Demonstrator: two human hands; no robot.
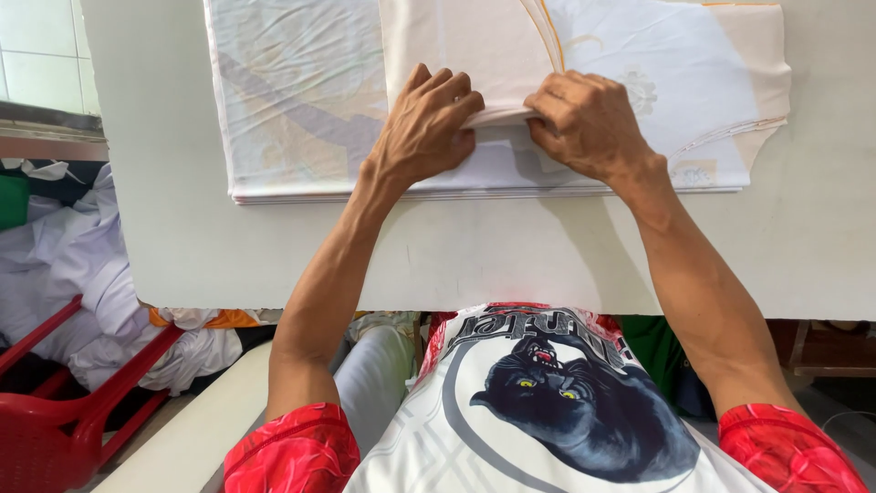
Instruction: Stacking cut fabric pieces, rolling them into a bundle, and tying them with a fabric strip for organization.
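A flat stack of thin white and cream printed fabric sheets [301, 100] lies at the far side of a white table [474, 246]. A cream sheet [456, 46] is folded back over the top of the stack. My left hand [424, 128] presses down on the folded edge, fingers curled over it. My right hand [584, 119] pinches the same folded edge from the right side. The two hands almost touch at the fold.
A red plastic chair [55, 420] stands at the lower left beside a heap of white cloth [82, 274]. A tiled wall [41, 46] is at the upper left. A rolled pale cloth [374, 374] lies below the table's near edge.
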